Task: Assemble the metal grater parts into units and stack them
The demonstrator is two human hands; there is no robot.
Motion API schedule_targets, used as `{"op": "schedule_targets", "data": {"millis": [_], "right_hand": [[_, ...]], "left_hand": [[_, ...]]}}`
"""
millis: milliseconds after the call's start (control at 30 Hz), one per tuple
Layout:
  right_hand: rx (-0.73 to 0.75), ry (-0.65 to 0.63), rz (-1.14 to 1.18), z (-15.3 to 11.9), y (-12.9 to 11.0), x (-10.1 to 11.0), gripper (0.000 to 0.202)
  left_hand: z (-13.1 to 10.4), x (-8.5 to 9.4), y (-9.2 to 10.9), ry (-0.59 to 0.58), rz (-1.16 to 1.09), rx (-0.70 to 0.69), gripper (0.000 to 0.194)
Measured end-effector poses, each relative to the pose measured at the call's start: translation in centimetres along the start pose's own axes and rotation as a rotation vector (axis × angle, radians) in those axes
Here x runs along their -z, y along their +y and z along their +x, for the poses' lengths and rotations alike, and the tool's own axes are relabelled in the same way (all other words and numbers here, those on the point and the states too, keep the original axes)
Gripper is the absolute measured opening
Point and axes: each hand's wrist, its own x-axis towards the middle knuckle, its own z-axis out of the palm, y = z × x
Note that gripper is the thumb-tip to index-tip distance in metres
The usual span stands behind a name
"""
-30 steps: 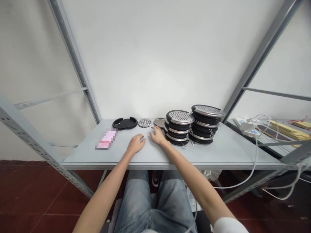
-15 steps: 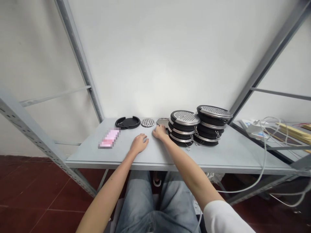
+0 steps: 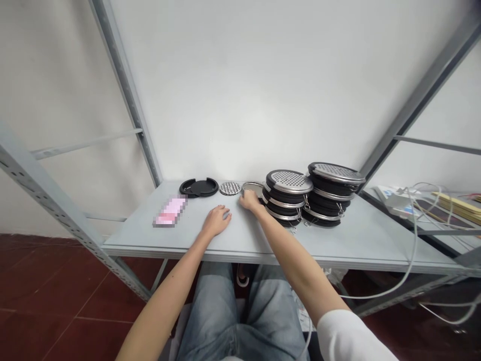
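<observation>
My left hand (image 3: 217,220) rests palm down on the grey table (image 3: 188,235), fingers spread, holding nothing. My right hand (image 3: 250,199) is at the near edge of a round metal-rimmed piece (image 3: 253,186), its fingers closed; whether they grip that piece is hidden. Left of it lies a round perforated metal disc (image 3: 230,188), and further left a black round holder (image 3: 199,187) with a raised partial rim. Right of my right hand stands a stack of black round cases with perforated metal tops (image 3: 289,181). A second, taller stack (image 3: 336,173) stands behind it to the right.
A pink blurred rectangle (image 3: 171,210) lies on the table's left. Grey metal shelf posts (image 3: 130,95) frame both sides, with a white wall behind. At the right, white cables (image 3: 415,235) hang near yellow strips (image 3: 458,208) on another surface.
My right hand has curled its fingers more at the metal-rimmed piece. My left hand stays nearly in place. The view has shifted slightly.
</observation>
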Motion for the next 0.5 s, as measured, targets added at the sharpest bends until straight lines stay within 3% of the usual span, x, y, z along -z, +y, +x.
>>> {"op": "schedule_targets", "data": {"millis": [233,500], "right_hand": [[0.088,0.174,0.071,0.26,-0.06,0.22,0.034],[0.238,0.253,0.119,-0.58,-0.12,1.04,0.043]], "left_hand": [[-0.06,0.0,-0.01,0.006,-0.023,-0.002,0.029],[0.26,-0.16,-0.32,0.093,-0.14,0.027,0.024]]}}
